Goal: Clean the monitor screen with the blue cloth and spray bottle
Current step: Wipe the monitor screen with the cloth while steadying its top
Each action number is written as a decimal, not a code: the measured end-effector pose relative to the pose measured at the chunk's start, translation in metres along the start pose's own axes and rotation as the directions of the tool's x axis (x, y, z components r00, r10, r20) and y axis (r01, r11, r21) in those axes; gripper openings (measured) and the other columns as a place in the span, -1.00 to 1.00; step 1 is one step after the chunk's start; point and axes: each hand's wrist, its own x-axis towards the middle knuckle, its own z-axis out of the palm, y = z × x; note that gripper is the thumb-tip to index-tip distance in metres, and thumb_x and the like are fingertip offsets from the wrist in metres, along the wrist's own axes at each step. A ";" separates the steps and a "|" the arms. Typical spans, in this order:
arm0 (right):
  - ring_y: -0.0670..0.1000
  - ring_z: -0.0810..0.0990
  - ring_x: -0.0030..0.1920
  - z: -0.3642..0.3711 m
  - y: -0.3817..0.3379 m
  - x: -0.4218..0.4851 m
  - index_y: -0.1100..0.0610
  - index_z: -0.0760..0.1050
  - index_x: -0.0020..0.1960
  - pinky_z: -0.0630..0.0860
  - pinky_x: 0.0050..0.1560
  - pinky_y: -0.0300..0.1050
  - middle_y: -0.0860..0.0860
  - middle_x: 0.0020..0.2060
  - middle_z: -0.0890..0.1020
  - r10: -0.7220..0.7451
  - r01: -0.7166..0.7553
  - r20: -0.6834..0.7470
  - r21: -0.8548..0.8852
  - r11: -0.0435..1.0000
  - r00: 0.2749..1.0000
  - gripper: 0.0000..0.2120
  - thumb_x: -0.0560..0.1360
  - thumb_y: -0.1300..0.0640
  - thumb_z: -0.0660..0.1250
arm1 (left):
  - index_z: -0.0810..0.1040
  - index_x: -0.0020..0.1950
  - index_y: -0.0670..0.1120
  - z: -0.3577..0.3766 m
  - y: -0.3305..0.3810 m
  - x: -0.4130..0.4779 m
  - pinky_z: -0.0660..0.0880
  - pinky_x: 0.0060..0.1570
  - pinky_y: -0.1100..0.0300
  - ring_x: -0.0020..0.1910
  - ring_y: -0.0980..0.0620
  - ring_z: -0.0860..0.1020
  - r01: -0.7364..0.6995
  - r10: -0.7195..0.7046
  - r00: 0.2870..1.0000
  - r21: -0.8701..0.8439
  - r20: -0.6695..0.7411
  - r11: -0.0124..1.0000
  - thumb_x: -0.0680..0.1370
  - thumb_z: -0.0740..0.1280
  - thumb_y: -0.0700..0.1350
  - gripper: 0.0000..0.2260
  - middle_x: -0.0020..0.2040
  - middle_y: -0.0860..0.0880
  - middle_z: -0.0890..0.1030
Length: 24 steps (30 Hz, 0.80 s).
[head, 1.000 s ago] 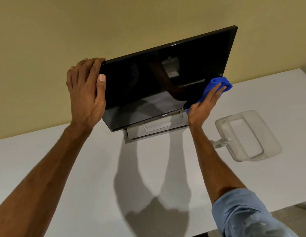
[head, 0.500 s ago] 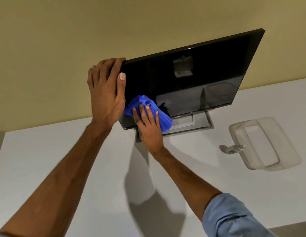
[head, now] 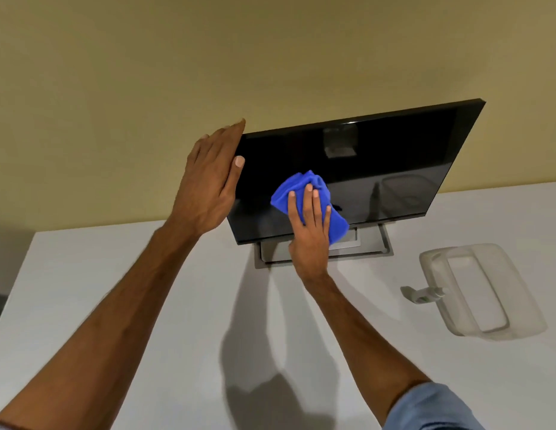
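Note:
A black monitor point(head: 394, 156) stands on a grey stand point(head: 371, 243) at the back of the white table point(head: 177, 321), its screen tilted up. My left hand point(head: 208, 187) holds the monitor's left edge near the top corner, thumb on the front and fingers straightened along the side. My right hand point(head: 309, 231) presses the crumpled blue cloth point(head: 304, 189) flat against the lower left part of the screen. A translucent spray bottle point(head: 481, 290) lies on its side on the table to the right of the monitor, nozzle pointing left, touched by neither hand.
A yellow-beige wall point(head: 177, 72) rises directly behind the monitor. The table's left edge runs near the left side of the view, with dark floor beyond. Both forearms cast shadows on the table in front of the stand.
My right hand swept the cloth from the screen's lower right to its lower left corner, then back a little toward the middle. My left hand's fingers have straightened from their curl over the top corner.

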 end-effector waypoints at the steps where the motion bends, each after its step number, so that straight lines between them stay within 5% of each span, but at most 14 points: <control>1: 0.16 -0.10 0.76 -0.005 0.005 0.005 0.02 -0.06 0.77 0.05 0.69 0.34 0.11 0.75 0.03 0.033 -0.032 -0.025 0.032 0.999 0.999 0.14 0.41 0.50 0.45 | 0.25 0.79 -0.06 -0.004 -0.003 -0.002 0.07 0.78 -0.05 0.76 -0.05 0.26 -0.013 0.013 1.000 -0.014 0.018 1.000 0.84 0.00 -0.01 -0.51 0.75 -0.03 0.33; 5: 0.11 -0.19 0.77 -0.022 0.015 0.029 -0.06 -0.28 0.77 -0.06 0.73 0.30 -0.01 0.76 -0.27 0.002 0.007 -0.096 0.095 0.995 0.995 0.10 0.52 0.46 0.30 | 0.28 0.78 -0.05 -0.015 -0.012 -0.010 0.07 0.80 0.01 0.78 -0.01 0.22 0.005 -0.004 1.000 -0.039 0.025 0.999 0.85 0.00 0.00 -0.52 0.77 -0.01 0.30; 13: 0.08 -0.19 0.78 -0.048 -0.015 0.077 0.02 -0.22 0.79 -0.18 0.76 0.20 0.01 0.77 -0.20 -0.397 0.397 -0.035 -0.002 0.918 0.917 0.06 0.47 0.49 0.21 | 0.37 0.75 0.00 -0.022 -0.021 -0.029 0.25 0.75 0.06 0.73 0.14 0.30 0.199 -0.224 0.974 -0.366 -0.027 0.909 0.86 0.08 0.00 -0.56 0.73 0.10 0.38; 17: 0.04 -0.07 0.79 -0.064 -0.036 0.105 0.05 -0.10 0.80 -0.23 0.75 0.16 -0.02 0.78 -0.15 -0.617 0.619 0.041 -0.046 0.784 0.786 -0.11 0.53 0.41 0.06 | 0.40 0.73 0.07 -0.025 -0.011 -0.030 0.24 0.58 0.50 0.63 0.40 0.35 0.302 -0.361 0.931 -0.647 0.044 0.700 0.82 -0.01 0.22 -0.46 0.66 0.24 0.45; 20: 0.03 -0.06 0.78 -0.074 -0.044 0.128 0.07 -0.10 0.80 -0.18 0.76 0.19 -0.01 0.79 -0.10 -0.706 0.707 0.052 -0.082 0.702 0.707 -0.18 0.60 0.35 0.07 | 0.43 0.70 0.18 -0.029 -0.008 -0.029 0.19 0.42 0.68 0.55 0.54 0.34 0.343 -0.403 0.911 -0.689 0.080 0.638 0.75 -0.14 0.40 -0.34 0.63 0.30 0.47; 24: 0.04 -0.06 0.79 -0.078 -0.039 0.145 0.08 -0.09 0.80 -0.09 0.77 0.18 0.01 0.79 -0.06 -0.782 0.783 0.065 -0.130 0.609 0.619 -0.20 0.64 0.26 0.14 | 0.41 0.66 0.35 -0.030 -0.014 -0.023 0.40 0.52 0.35 0.59 0.16 0.46 0.368 -0.424 0.901 -0.666 0.085 0.649 0.66 -0.19 0.50 -0.31 0.63 0.08 0.52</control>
